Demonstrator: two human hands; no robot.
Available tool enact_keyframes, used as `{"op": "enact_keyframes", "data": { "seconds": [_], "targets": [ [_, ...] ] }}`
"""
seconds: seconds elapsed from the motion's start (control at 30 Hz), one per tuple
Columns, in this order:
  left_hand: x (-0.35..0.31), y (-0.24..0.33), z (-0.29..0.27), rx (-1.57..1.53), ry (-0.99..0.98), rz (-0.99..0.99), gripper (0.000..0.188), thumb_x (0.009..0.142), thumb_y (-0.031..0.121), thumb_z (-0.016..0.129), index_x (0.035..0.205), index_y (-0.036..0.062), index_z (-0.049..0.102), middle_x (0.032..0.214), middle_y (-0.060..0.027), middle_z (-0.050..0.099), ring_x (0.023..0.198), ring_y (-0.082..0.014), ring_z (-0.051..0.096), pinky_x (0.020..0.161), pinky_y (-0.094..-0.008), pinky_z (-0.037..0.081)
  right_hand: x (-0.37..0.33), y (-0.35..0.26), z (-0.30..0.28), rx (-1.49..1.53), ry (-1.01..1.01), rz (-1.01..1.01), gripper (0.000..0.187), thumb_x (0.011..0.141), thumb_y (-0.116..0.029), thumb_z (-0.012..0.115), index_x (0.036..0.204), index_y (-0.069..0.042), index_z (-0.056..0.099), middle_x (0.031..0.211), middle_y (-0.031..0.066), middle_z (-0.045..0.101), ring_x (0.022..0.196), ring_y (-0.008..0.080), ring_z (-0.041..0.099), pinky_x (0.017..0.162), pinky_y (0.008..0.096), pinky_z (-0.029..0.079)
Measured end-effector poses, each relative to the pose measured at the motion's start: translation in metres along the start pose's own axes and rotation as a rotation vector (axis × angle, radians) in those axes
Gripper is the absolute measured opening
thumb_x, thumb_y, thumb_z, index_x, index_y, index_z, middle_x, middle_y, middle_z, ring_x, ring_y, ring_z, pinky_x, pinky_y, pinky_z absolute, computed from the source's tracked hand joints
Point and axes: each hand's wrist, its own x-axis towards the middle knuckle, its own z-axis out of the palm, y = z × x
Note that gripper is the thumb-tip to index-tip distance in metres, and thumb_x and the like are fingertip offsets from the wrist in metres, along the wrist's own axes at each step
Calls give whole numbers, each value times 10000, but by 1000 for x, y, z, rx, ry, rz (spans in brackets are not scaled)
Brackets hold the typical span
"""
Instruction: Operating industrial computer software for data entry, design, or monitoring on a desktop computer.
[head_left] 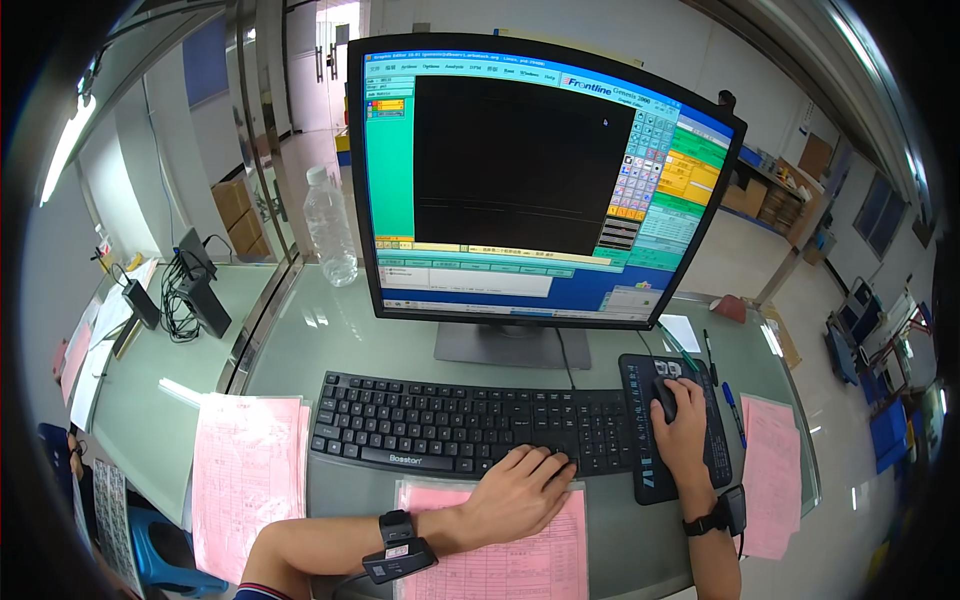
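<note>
My left hand [520,493] rests at the lower right part of the black keyboard [420,418], its fingers curved over the keys and holding nothing. Under its wrist lies a pink printed sheet in a clear sleeve [520,555]. To the right, my right hand [682,430] is closed over a black computer mouse [664,398] on a dark mouse pad [655,485]. Behind the keyboard a large black monitor [520,170] stands on its base, showing a program window with a mostly black drawing area. Both wrists wear black straps with small dark boxes.
Pink sheets lie at the left [245,470] and the right [770,470] of the glass desk. A clear plastic bottle [330,230] stands left of the monitor. Pens [733,408] lie beside the mouse pad. Black adapters with cables [203,300] sit at far left, above a blue stool [165,550].
</note>
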Motion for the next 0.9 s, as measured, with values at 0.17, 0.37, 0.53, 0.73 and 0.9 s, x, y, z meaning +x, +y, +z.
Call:
{"op": "enact_keyframes", "data": {
  "seconds": [0.17, 0.37, 0.53, 0.73, 0.9],
  "targets": [
    [0, 1, -2, 0, 1, -3, 352, 970, 261, 722, 1218, 13, 755, 1240, -112, 693, 1104, -268, 627, 1020, -396, 488, 0, -1, 0, -3, -8, 5, 389, 913, -101, 753, 1272, 24, 674, 1323, 252, 603, 1218, 448, 596, 1060, 493, 486],
    [1, 0, -3, 6, -8, 1, 358, 969, 263, 723, 1226, 15, 752, 1240, -111, 693, 1108, -267, 627, 1024, -401, 487, 0, 0, 1, -7, -1, -8, 390, 917, -107, 748, 1274, 28, 670, 1320, 254, 601, 1216, 450, 593, 1059, 496, 484],
    [2, 1, -4, -22, 0, -2, 381, 985, 242, 686, 1239, -39, 734, 1200, -134, 691, 1125, -283, 624, 1023, -401, 486, 0, -2, 0, -5, 12, -8, 365, 914, -91, 742, 1252, 31, 674, 1287, 237, 615, 1199, 438, 614, 1054, 475, 492],
    [0, 1, -3, 15, -22, -3, 369, 975, 266, 721, 1246, 17, 742, 1244, -112, 684, 1127, -265, 624, 1027, -401, 485, 0, -1, 1, -4, 18, -16, 365, 915, -93, 743, 1250, 34, 674, 1286, 241, 615, 1200, 438, 613, 1056, 476, 491],
    [0, 0, -2, 19, -19, 5, 366, 978, 267, 718, 1244, 17, 742, 1245, -113, 686, 1122, -265, 626, 1025, -400, 486, 0, -1, 1, -6, 19, -18, 371, 915, -97, 746, 1255, 32, 671, 1288, 241, 615, 1202, 439, 611, 1059, 479, 489]
  ]
}}
